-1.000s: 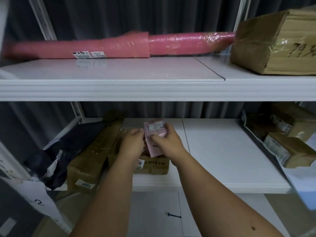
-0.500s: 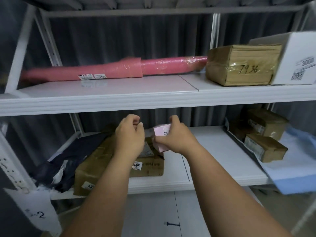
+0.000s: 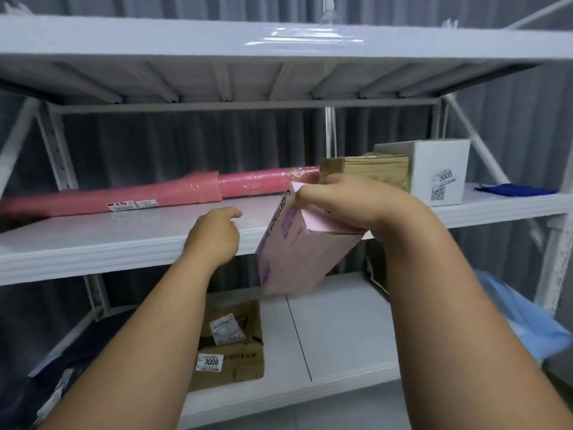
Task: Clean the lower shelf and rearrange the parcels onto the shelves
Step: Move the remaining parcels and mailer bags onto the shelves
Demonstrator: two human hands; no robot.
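Observation:
My right hand (image 3: 347,203) grips the top of a pink box (image 3: 297,252) and holds it tilted in front of the middle shelf (image 3: 93,246). My left hand (image 3: 214,234) hovers at that shelf's front edge with loosely curled fingers and holds nothing. A long pink wrapped roll (image 3: 155,193) lies along the back of the middle shelf. Beside it, at the right, stand a brown taped parcel (image 3: 372,169) and a white box (image 3: 434,172) labelled 3008. On the lower shelf (image 3: 341,336) sits a brown carton (image 3: 235,346), also labelled 3008, between my forearms.
A dark bag (image 3: 62,367) lies at the left of the lower shelf. Blue fabric (image 3: 527,321) hangs at the right edge, and a dark blue cloth (image 3: 514,190) lies at the far right of the middle shelf. The top shelf (image 3: 279,41) spans overhead. Grey curtains hang behind.
My right hand has lifted the pink box from the lower shelf up to the middle shelf's level. My left hand let go of it and rose too. The view tilted upward.

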